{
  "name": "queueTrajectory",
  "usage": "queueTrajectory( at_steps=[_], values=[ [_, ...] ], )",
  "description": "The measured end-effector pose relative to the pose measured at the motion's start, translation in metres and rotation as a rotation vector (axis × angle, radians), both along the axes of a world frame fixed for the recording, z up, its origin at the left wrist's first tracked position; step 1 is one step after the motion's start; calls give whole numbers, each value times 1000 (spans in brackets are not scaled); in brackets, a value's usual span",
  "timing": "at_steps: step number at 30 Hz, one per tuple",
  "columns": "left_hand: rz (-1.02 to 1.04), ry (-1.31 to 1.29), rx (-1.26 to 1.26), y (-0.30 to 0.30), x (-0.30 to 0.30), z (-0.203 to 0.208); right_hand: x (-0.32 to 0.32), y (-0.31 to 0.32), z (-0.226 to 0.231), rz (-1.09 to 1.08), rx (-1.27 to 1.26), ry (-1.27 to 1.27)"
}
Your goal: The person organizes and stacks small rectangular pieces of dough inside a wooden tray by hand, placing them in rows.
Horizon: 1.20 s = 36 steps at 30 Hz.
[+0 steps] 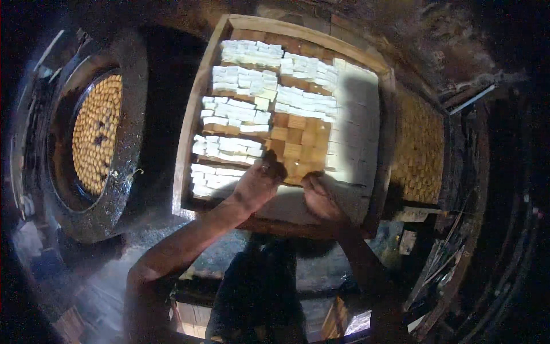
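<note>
A wooden tray framed on its sides lies before me, holding rows of small white blocks that look like cut tofu. A tan woven mat shows between the rows. My left hand is over the tray beside the lower left rows, its fingers curled in. Close to its right, my right hand bends its fingers at the near edge of the exposed mat. A white slab scored into blocks runs along the right side, partly in shadow, and across the near side. Anything between the fingers of either hand is too small to make out.
On the left, a round dark pan has many golden pieces floating in it. Right of the tray sits another surface covered with yellow-brown pieces. Thin sticks lean at the lower right.
</note>
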<state>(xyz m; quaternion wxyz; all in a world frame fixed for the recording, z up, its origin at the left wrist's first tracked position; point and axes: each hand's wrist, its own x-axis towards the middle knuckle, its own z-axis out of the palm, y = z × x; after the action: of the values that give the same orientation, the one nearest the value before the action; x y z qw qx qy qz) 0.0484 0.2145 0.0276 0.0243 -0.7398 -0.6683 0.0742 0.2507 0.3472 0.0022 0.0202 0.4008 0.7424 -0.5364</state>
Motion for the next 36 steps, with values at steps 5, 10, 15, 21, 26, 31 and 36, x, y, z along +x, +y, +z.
queueTrajectory(
  at_steps=[5,10,15,21,26,31,36],
  values=[
    [-15,-318,74,-3,-3,44,19,20,-5,438,121,-257],
    [-39,-260,84,-27,-9,35,-33,-15,73,99,-93,-270],
    [-103,-433,75,-1,-8,48,-9,13,65,169,-296,-60],
    [-116,-617,-116,8,-15,67,-17,4,64,489,24,74],
    [-168,-735,-28,12,-12,58,18,-6,2,255,100,370],
    [-120,-787,42,9,-7,41,-3,-3,32,378,46,397],
    [-89,-571,27,11,8,45,-3,10,74,551,285,109]
  ],
)
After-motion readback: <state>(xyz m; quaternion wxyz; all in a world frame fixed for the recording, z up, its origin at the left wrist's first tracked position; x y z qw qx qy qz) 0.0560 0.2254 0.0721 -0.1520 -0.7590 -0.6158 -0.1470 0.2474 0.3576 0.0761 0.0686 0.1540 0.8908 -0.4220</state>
